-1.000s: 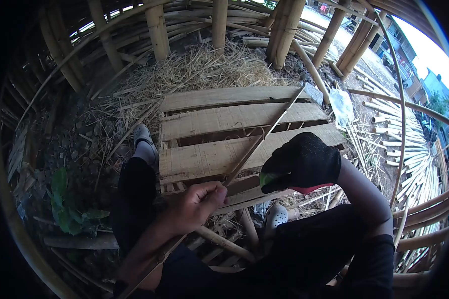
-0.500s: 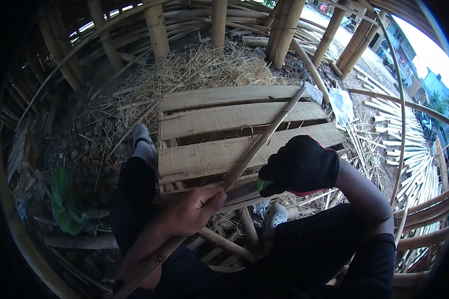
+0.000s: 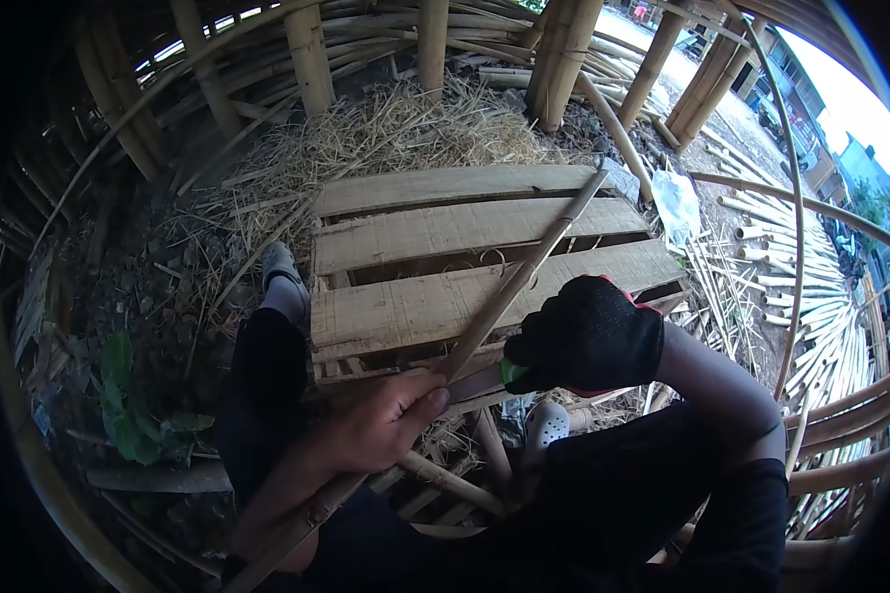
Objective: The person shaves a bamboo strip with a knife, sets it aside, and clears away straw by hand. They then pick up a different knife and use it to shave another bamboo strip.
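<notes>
A long bamboo strip (image 3: pixel 524 269) slants from my lower left up across a wooden slatted pallet (image 3: pixel 396 308). My bare left hand (image 3: pixel 391 417) is closed around it near the pallet's front edge. In a black glove with red trim, my right hand (image 3: pixel 595 336) is wrapped round the green handle of a knife (image 3: pixel 477 383). The knife's blade points left, against or very close to the strip beside my left thumb. Part of the blade is hidden by the left hand, so its exact contact cannot be made out.
Dry straw and shavings (image 3: pixel 405 133) lie behind the pallet. Bamboo posts (image 3: pixel 564 64) stand at the back. Many cut bamboo poles (image 3: pixel 821 296) are spread on the right, near a clear plastic bag (image 3: pixel 675 208). A green leafy plant (image 3: pixel 124 405) is at left.
My right hand has shifted slightly left with the knife, closer to my left hand. The left hand and the bamboo strip have stayed nearly in place.
</notes>
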`<control>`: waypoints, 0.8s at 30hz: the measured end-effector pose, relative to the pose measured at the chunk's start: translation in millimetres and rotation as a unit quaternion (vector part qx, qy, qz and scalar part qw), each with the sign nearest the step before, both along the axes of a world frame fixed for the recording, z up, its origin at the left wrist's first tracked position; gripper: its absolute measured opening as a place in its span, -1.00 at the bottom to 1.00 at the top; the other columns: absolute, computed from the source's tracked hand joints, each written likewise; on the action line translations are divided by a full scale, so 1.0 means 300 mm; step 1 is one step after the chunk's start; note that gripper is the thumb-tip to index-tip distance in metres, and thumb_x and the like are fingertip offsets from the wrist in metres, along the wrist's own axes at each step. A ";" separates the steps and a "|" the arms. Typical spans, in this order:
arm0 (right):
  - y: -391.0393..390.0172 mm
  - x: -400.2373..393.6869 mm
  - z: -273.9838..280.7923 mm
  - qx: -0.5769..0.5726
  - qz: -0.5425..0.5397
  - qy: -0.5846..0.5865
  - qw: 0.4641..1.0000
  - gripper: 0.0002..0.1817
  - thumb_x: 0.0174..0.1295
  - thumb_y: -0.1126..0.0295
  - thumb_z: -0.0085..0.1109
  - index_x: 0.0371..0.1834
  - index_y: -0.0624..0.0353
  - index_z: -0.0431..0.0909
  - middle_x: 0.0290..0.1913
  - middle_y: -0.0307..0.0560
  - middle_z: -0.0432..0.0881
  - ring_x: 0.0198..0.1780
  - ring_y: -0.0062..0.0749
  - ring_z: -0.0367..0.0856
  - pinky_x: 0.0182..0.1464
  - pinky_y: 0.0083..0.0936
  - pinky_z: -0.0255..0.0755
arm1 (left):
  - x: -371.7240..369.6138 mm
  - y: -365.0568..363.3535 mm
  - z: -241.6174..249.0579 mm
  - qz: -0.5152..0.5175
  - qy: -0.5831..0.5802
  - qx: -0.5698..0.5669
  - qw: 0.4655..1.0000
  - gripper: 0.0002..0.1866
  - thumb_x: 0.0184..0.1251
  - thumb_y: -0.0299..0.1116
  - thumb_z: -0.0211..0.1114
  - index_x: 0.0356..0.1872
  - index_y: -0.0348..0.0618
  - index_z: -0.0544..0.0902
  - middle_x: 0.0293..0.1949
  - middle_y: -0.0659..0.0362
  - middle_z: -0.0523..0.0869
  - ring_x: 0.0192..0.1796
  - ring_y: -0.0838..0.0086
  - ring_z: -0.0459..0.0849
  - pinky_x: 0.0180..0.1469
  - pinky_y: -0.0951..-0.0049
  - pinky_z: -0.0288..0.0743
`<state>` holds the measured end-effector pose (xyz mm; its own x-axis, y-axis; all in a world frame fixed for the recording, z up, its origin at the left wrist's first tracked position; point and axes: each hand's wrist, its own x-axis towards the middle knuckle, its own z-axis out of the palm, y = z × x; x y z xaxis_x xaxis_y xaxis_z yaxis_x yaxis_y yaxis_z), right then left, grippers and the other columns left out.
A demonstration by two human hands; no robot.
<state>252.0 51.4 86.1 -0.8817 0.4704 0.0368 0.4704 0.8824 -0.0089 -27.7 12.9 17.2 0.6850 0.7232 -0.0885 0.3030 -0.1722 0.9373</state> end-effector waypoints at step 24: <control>0.087 0.031 -0.034 0.011 0.007 0.116 0.993 -0.60 0.02 0.02 0.46 -0.13 -0.04 0.73 -0.27 -0.18 0.71 -0.33 -0.23 0.68 -0.27 -0.33 0.51 | -0.025 0.033 0.040 -0.002 -0.222 -0.248 0.943 -0.32 0.63 0.15 -0.22 0.37 -0.32 0.29 -0.02 0.01 0.62 -0.40 0.57 0.53 -0.36 0.64 0.42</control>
